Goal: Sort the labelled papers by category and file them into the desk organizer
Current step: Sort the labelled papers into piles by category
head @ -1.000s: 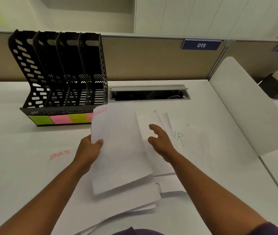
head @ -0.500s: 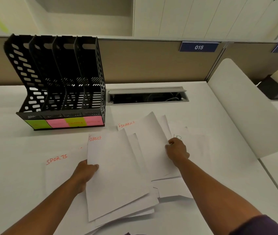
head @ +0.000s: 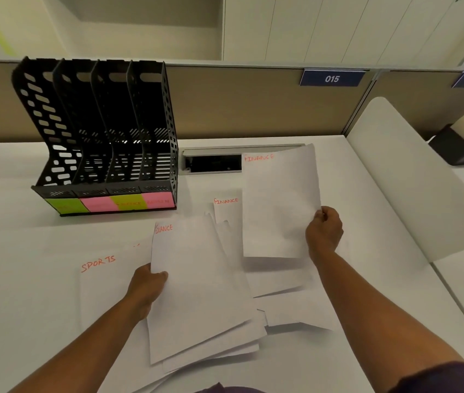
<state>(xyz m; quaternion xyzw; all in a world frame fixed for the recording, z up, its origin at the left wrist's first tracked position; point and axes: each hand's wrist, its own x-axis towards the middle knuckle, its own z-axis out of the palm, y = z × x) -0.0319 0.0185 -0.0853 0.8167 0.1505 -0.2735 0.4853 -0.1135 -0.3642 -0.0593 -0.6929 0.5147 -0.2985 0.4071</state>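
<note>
My right hand [head: 324, 232] pinches the right edge of a white sheet marked FINANCE [head: 279, 202] and holds it up above the desk. My left hand [head: 147, 287] grips the left edge of another FINANCE sheet [head: 196, 282] that lies on a fanned pile of papers. A third FINANCE sheet [head: 226, 211] lies flat between them. A SPORTS sheet [head: 103, 282] lies to the left under my left wrist. The black desk organizer [head: 103, 143] with several slots stands at the back left, with green and pink labels [head: 111, 204] along its front.
A cable tray opening [head: 211, 163] is set into the white desk [head: 12, 251] behind the papers. A beige partition [head: 253, 103] closes the back. A white curved divider [head: 412, 177] bounds the right side, with a dark box [head: 463, 146] beyond it.
My right hand took hold of a FINANCE sheet from the spread and lifted it up toward the back. My left hand lowered its sheet onto the pile.
</note>
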